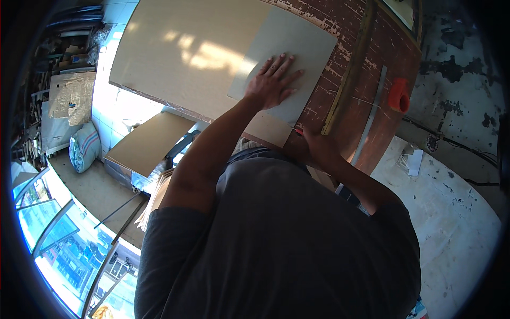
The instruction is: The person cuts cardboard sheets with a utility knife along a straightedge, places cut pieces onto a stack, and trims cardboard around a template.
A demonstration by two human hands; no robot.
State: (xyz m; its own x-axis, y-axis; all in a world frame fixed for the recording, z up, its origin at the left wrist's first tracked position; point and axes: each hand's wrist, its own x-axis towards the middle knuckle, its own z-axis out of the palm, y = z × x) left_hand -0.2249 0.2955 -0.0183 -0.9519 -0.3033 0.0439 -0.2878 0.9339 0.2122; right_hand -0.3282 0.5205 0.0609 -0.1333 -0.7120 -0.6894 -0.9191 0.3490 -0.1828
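My left hand [272, 84] lies flat with its fingers spread on a grey sheet of board [297, 45]. That grey sheet rests on top of a larger tan board [175, 32]. By the near right corner of the boards, my right hand [314, 139] is closed around a small red tool [299, 132]. Only a bit of the tool shows, with a thin pale tip at the sheet's edge; its exact kind is hidden by my fingers. Both boards lie on a worn red-brown table [332, 80].
A wooden strip [348, 80] and a metal ruler-like strip [370, 117] run along the table's right side. An orange-red hollow object [399, 97] stands at its right edge. Left of the table are a brown-topped box [151, 141] and a stuffed sack [85, 148].
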